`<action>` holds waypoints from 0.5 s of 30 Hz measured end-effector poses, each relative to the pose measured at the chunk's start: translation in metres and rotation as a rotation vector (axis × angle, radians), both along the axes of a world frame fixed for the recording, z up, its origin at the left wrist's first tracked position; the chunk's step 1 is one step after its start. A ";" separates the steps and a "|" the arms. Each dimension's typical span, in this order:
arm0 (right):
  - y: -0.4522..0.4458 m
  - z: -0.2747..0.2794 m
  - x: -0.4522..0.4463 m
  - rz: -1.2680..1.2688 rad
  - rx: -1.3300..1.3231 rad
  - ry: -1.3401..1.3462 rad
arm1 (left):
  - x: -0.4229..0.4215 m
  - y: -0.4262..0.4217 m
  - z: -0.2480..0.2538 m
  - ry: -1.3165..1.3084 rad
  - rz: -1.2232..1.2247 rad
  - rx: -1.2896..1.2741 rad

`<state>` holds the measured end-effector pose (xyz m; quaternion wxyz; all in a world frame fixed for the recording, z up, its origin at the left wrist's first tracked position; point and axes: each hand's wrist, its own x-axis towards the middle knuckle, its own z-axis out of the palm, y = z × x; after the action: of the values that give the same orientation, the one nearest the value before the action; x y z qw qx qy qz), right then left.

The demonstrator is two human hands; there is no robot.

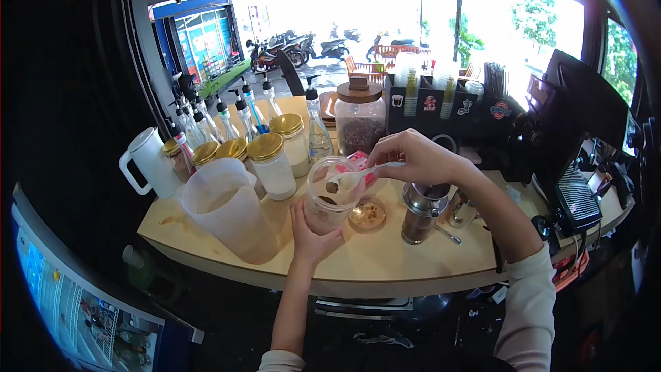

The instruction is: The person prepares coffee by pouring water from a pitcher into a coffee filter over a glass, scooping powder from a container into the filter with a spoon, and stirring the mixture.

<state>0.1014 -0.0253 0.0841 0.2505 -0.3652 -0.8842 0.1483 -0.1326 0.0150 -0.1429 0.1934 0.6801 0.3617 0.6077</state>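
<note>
My left hand is wrapped around the lower part of a clear jar, which is tilted and has brown powder inside. Between the fingers and thumb of my right hand is a white plastic spoon. The spoon's bowl is at the jar's open mouth, with a little brown powder on it. A round gold lid lies on the counter just right of the jar. Behind the spoon, a pink packet is partly hidden. Under my right forearm stands a metal-and-glass vessel with dark contents.
A large translucent pitcher and a white jug stand on the left. Gold-lidded jars and pump bottles line the back. A wooden-lidded jar, a black cup holder and a small metal spoon are further right.
</note>
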 end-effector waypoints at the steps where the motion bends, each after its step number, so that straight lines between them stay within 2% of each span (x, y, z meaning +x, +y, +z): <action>1: 0.000 -0.001 0.007 0.014 0.015 0.060 | 0.001 0.001 -0.002 -0.030 0.009 -0.043; 9: -0.047 0.007 0.067 -0.184 0.086 0.087 | 0.001 0.009 -0.010 -0.169 -0.056 -0.191; 15: -0.084 -0.013 0.109 -0.491 0.108 0.115 | 0.004 0.007 -0.010 -0.193 -0.045 -0.230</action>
<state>0.2102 -0.1096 0.0708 0.3482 -0.5461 -0.7599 0.0559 -0.1286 0.0218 -0.1529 0.3175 0.5999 0.3933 0.6201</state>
